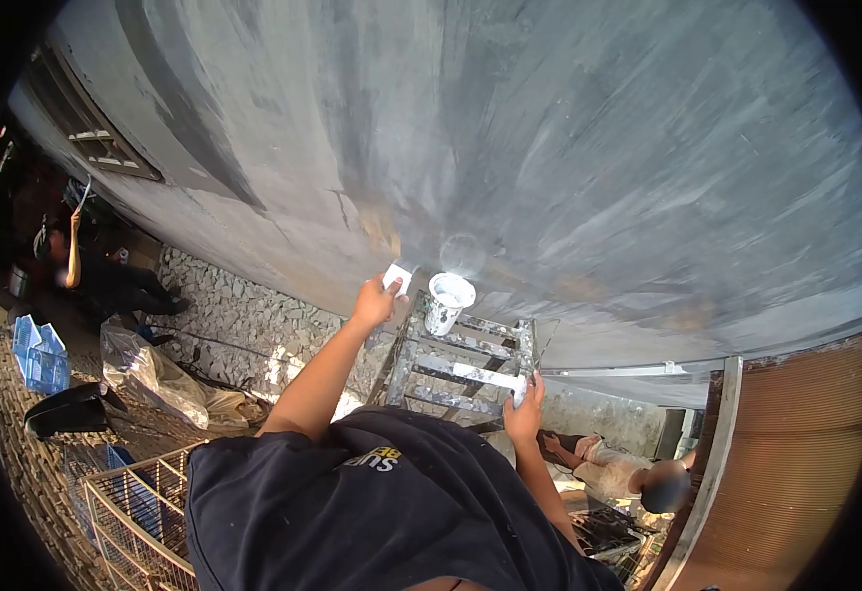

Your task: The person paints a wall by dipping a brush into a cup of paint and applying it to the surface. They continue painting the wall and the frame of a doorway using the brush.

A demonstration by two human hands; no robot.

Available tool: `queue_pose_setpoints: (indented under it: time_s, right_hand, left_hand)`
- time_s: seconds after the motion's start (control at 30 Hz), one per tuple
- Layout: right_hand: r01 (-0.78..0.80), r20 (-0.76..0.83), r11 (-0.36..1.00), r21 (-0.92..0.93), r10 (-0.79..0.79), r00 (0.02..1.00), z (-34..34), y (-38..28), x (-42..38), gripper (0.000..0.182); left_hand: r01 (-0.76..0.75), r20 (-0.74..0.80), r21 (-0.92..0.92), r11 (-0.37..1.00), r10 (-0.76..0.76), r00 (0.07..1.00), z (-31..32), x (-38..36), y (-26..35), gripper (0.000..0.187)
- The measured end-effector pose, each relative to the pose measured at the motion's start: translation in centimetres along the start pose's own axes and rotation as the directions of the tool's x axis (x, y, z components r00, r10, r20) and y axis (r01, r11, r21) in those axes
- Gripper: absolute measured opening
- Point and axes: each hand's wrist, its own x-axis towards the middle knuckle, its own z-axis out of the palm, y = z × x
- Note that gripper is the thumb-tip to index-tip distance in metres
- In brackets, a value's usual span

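My left hand (374, 303) is closed around a small white flat scraper (398, 278), held up close to the grey wall (569, 148). Just right of it, a white bucket (444, 313) with smeared sides and white paste inside stands at the top of a paint-spattered ladder (460, 366). My right hand (522, 412) is lower, at the ladder's right side, with its fingers wrapped around the pale handle of a putty knife (490, 377). The knife's white-coated blade points left across the rungs.
A person (613, 468) is below on the right, beside a brown corrugated panel (780, 453). Another person (116, 281) is far left, one arm raised. Rubble (224, 305) lies along the wall's foot. A cage-like rack (140, 507) and a plastic bag (150, 369) are lower left.
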Motion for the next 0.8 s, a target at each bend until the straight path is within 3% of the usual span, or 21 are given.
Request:
queue_pose_setpoints:
  time_s: [0.03,0.1,0.2,0.33,0.4,0.43,0.47,0.5,0.53,0.6,0.63,0.7,0.73,0.8]
  right_hand:
    - [-0.013,0.007,1.0,0.008,0.013,1.0,-0.2,-0.1,0.0,0.054]
    - [-0.031,0.017,0.999,0.018,0.031,0.999,-0.2,-0.2,0.0,0.054]
    - [-0.021,-0.002,1.0,0.013,0.021,1.0,0.0,0.0,0.2,0.052]
    - [0.003,-0.011,1.0,-0.013,-0.003,1.0,0.1,0.4,0.0,0.054]
    - [0.0,-0.01,1.0,-0.012,0.0,1.0,0.0,0.4,0.1,0.054]
    - [0.0,-0.006,1.0,-0.02,0.0,1.0,0.1,0.4,0.1,0.055]
    - [-0.001,-0.001,1.0,-0.027,0.001,1.0,0.0,0.5,0.0,0.055]
    - [-0.005,-0.01,1.0,-0.025,0.005,1.0,-0.2,0.2,0.0,0.055]
    - [-0.036,0.019,0.999,-0.004,0.036,0.999,-0.5,-0.2,0.0,0.054]
    - [-0.075,0.039,0.997,0.021,0.074,0.996,-0.7,-0.3,0.2,0.053]
    - [-0.063,0.035,0.998,0.011,0.063,0.997,-0.6,-0.2,0.3,0.054]
    - [-0.067,0.03,0.998,0.005,0.066,0.997,-0.2,0.1,-0.2,0.055]
    - [-0.061,0.023,0.998,0.008,0.061,0.998,-0.2,0.2,-0.1,0.056]
    - [-0.053,0.016,0.999,0.013,0.052,0.998,-0.2,0.3,0.0,0.057]
  left_hand:
    - [0.001,0.004,0.006,1.0,-0.001,1.0,-0.5,-1.2,0.7,0.029]
    - [-0.001,-0.022,-0.168,0.986,-0.003,1.0,-1.3,-3.7,1.2,0.031]
    - [0.032,0.002,-0.223,0.974,-0.032,0.999,-2.2,-5.5,0.3,0.031]
    - [0.054,0.073,-0.181,0.982,-0.042,0.996,-2.4,-8.6,3.4,0.035]
    - [-0.152,0.102,0.24,0.959,0.13,0.986,-2.4,-9.9,5.6,0.038]
    - [-0.159,0.107,0.242,0.957,0.137,0.985,-2.7,-10.0,6.6,0.038]
    - [-0.315,0.184,0.495,0.81,0.257,0.949,-3.1,-9.8,7.7,0.038]
    - [-0.444,0.29,0.689,0.573,0.344,0.893,-3.3,-9.8,9.1,0.038]
    - [-0.453,0.298,0.687,0.568,0.348,0.889,-3.1,-10.1,11.4,0.038]
    - [-0.408,0.362,0.835,0.37,0.19,0.913,-2.1,-10.1,16.4,0.034]
    - [-0.417,0.371,0.834,0.361,0.193,0.908,-1.6,-9.1,17.3,0.034]
    - [-0.557,0.52,0.827,0.071,0.276,0.808,-0.6,-7.4,18.7,0.026]
    - [-0.562,0.526,0.825,0.065,0.277,0.804,0.1,-6.4,19.3,0.026]
    - [-0.608,0.655,0.756,-0.242,0.259,0.71,1.7,-4.4,19.6,0.014]
